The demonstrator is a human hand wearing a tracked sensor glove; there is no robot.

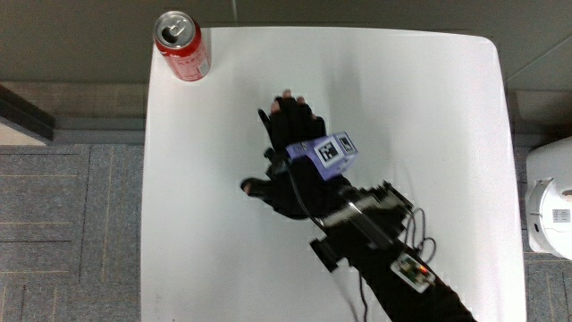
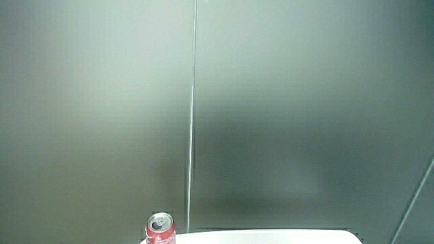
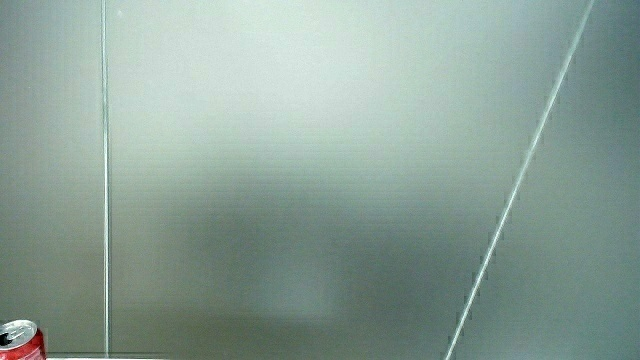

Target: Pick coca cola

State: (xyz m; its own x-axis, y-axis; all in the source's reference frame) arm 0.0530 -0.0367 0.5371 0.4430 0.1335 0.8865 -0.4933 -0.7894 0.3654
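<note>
A red Coca-Cola can (image 1: 182, 45) stands upright at a corner of the white table (image 1: 429, 134), at the edge farthest from the person. Its silver top also shows in both side views (image 2: 160, 230) (image 3: 20, 341), which otherwise give a pale wall. The hand (image 1: 290, 156) hovers over the middle of the table, nearer to the person than the can and well apart from it. Its fingers are relaxed and spread, holding nothing. A patterned cube (image 1: 332, 154) sits on its back, and the forearm carries a black device with wires (image 1: 371, 219).
Grey carpet floor (image 1: 71, 224) surrounds the table. A white appliance (image 1: 550, 201) stands on the floor beside the table's edge.
</note>
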